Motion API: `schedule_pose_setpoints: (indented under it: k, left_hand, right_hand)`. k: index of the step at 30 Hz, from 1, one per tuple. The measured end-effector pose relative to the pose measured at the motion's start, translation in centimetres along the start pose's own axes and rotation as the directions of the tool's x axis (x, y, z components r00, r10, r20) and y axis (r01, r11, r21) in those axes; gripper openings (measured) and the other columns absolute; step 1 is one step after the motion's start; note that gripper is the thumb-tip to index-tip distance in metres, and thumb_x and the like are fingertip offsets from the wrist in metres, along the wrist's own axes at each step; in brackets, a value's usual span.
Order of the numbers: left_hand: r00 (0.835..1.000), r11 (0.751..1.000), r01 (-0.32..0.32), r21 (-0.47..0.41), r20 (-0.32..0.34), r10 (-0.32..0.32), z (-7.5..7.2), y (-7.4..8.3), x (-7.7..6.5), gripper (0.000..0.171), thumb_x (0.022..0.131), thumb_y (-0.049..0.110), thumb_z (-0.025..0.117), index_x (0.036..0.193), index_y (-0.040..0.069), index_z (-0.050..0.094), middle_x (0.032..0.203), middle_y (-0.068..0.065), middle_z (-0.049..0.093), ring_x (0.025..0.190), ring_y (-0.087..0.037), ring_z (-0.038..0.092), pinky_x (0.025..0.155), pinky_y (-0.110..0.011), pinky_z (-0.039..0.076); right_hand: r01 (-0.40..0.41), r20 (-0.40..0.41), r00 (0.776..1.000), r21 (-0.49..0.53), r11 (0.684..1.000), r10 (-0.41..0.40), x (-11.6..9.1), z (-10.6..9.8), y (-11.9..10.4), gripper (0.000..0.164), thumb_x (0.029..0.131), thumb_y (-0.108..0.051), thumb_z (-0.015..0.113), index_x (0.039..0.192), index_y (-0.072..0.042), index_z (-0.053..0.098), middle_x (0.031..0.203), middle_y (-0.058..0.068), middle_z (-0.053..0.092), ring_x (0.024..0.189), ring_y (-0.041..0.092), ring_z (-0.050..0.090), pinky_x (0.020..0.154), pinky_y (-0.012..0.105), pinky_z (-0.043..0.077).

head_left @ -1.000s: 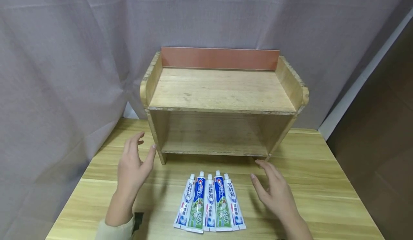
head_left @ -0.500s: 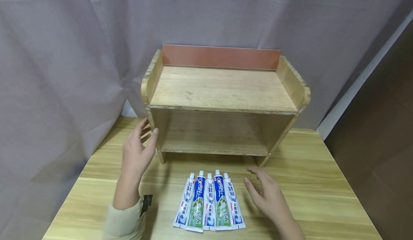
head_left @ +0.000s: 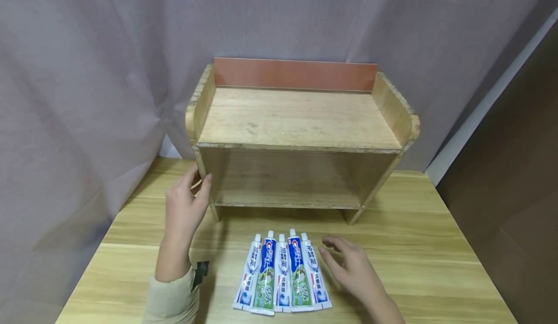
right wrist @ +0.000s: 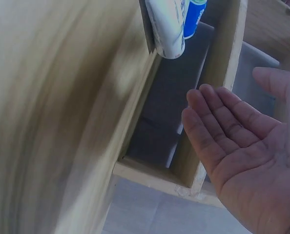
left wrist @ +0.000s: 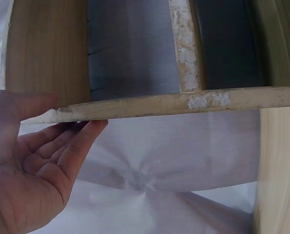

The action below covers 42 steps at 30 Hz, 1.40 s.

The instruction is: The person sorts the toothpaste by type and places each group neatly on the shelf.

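Note:
A small two-tier wooden shelf [head_left: 296,120] stands upright on the table, with a reddish-brown strip along its top back. My left hand [head_left: 185,208] grips the front edge of its left side panel [left wrist: 150,106], thumb on the inner side and fingers on the outer side. In front of the shelf, several toothpaste tubes lie fanned out side by side, caps pointing at the shelf. Among them are blue-green tubes [head_left: 301,275] and white ones [head_left: 283,270]. My right hand [head_left: 353,268] hovers just right of the rightmost white tube [head_left: 316,278], holding nothing, its fingers loosely bent.
The wood-grain table [head_left: 436,261] extends to both sides of the shelf. A grey curtain [head_left: 279,19] hangs close behind it and down the left. At the right stands a dark brown panel [head_left: 505,169].
My left hand has moved forward from beside the shelf and taken hold of its left side panel. Leftward and slightly nearer, my right hand has come close to the tubes, which lie as before.

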<state>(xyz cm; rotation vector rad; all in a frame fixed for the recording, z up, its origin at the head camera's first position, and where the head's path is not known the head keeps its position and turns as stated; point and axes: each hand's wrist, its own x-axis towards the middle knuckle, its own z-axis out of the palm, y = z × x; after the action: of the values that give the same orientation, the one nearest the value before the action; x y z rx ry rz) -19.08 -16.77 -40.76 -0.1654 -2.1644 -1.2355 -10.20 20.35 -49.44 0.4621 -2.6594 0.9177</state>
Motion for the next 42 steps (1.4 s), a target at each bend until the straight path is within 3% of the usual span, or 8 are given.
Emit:
schedule_pose_setpoints:
  k: [9, 17, 24, 31, 42]
  left_hand:
    - [1.000, 0.999, -0.011, 0.044, 0.030, 0.010, 0.1, 0.0, 0.1, 0.026, 0.097, 0.013, 0.067, 0.119, -0.001, 0.069, 0.110, -0.021, 0.073, 0.096, -0.034, 0.073, 0.077, -0.030, 0.063]
    - [0.997, 0.995, 0.019, 0.094, 0.072, -0.026, 0.3, 0.2, 0.2, 0.027, 0.097, 0.016, 0.068, 0.119, 0.000, 0.069, 0.108, -0.023, 0.073, 0.090, -0.034, 0.074, 0.074, -0.038, 0.066]
    - [0.998, 0.994, 0.014, 0.112, 0.063, -0.021, 0.1, 0.1, 0.1, 0.026, 0.097, 0.018, 0.068, 0.117, 0.000, 0.070, 0.104, -0.021, 0.074, 0.085, -0.032, 0.075, 0.071, -0.041, 0.066]
    - [0.999, 0.994, -0.003, 0.107, 0.053, -0.002, 0.1, -0.1, 0.0, 0.025, 0.097, 0.015, 0.069, 0.115, -0.001, 0.070, 0.103, -0.022, 0.074, 0.083, -0.032, 0.075, 0.070, -0.042, 0.066]
    - [0.998, 0.996, 0.015, 0.088, 0.064, -0.021, 0.0, -0.3, -0.2, 0.028, 0.097, 0.014, 0.069, 0.121, -0.001, 0.068, 0.109, -0.024, 0.072, 0.090, -0.034, 0.074, 0.074, -0.039, 0.066]
  right_hand:
    - [-0.053, 0.021, 0.998, 0.014, 0.998, 0.053, 0.0, 0.6, -0.5, 0.029, 0.090, -0.019, 0.078, 0.112, -0.002, 0.071, 0.105, 0.004, 0.073, 0.094, 0.018, 0.070, 0.086, 0.041, 0.063]
    - [-0.213, 0.075, 0.975, 0.043, 0.976, 0.209, -0.4, 1.2, -0.9, 0.029, 0.088, -0.022, 0.080, 0.111, -0.006, 0.073, 0.099, -0.002, 0.073, 0.092, 0.014, 0.069, 0.089, 0.040, 0.061]
    - [-0.292, 0.134, 0.949, 0.033, 0.956, 0.285, -0.3, 1.8, -1.0, 0.030, 0.085, -0.029, 0.082, 0.105, -0.008, 0.074, 0.084, -0.013, 0.067, 0.076, 0.004, 0.061, 0.072, 0.027, 0.061]
    - [-0.361, 0.228, 0.911, 0.038, 0.932, 0.343, -0.2, 2.3, -1.4, 0.038, 0.080, -0.026, 0.085, 0.105, -0.002, 0.072, 0.080, -0.009, 0.065, 0.072, 0.003, 0.059, 0.068, 0.020, 0.058]
    - [-0.395, 0.237, 0.884, -0.079, 0.915, 0.402, 0.1, 3.1, -1.9, 0.030, 0.078, -0.030, 0.085, 0.084, -0.008, 0.065, 0.064, -0.006, 0.052, 0.057, 0.009, 0.046, 0.050, 0.022, 0.043]
